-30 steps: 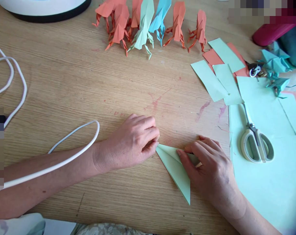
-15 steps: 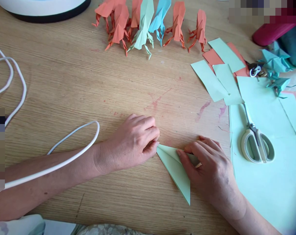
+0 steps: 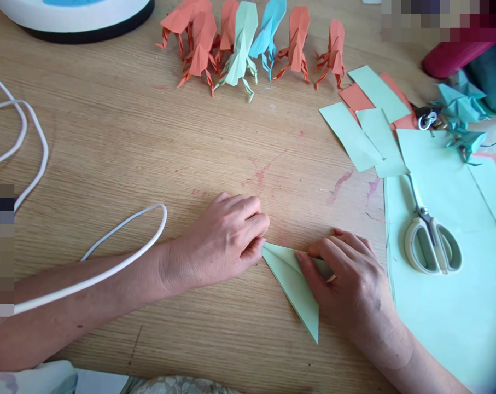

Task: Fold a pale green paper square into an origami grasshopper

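Fingers point(image 3: 251, 221) of the left hand point(image 3: 225, 238) curled, tips pinching the left corner of the folded paper point(image 3: 295, 284); right hand point(image 3: 350, 279) fingers flat, pressing its upper right part. Paper lies on the wooden table point(image 3: 149, 142), near the front edge, between the hands. Table grain shows pink smears. White cable point(image 3: 120, 262) loops at left; scissors point(image 3: 430, 241) rest on a mint sheet point(image 3: 456, 306) at right; origami figures point(image 3: 248, 44) stand in a row at the far side. Paper's long axis runs diagonally, sharp tip pointing toward the person, slightly right.
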Motion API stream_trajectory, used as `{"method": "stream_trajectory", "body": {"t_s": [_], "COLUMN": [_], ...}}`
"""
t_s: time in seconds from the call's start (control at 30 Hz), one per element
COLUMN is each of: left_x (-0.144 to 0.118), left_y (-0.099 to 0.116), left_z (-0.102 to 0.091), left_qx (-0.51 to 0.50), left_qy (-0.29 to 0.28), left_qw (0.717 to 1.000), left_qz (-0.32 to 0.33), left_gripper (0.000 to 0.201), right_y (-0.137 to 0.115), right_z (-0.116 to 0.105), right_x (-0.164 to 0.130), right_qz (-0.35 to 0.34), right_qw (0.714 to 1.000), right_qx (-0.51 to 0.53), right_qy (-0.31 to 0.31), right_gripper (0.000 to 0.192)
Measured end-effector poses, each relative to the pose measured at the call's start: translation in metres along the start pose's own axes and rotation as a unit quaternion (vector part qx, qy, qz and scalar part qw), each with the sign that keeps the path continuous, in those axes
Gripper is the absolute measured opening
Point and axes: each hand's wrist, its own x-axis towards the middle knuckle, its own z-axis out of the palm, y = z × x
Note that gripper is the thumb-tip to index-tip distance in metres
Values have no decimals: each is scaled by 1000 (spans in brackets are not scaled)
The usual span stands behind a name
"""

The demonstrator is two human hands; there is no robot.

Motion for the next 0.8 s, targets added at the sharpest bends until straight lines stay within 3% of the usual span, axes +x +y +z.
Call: {"method": "stream_trajectory", "body": {"t_s": [0.6, 0.8], "left_x": [-2, -7], "left_y": [-5, -9], "left_z": [-4, -13], "left_qx": [1, -29], "left_qy": [-5, 39], "left_qw": [1000, 998], "left_qz": [-25, 47], "left_gripper": [15, 15], "right_y": [-1, -2], "right_z": [0, 0], "right_x": [2, 2], "right_qz": [6, 6], "right_qw": [1000, 1000], "right_qx": [-11, -6], "right_qy": [-7, -8], "right_gripper": [27, 25]}}
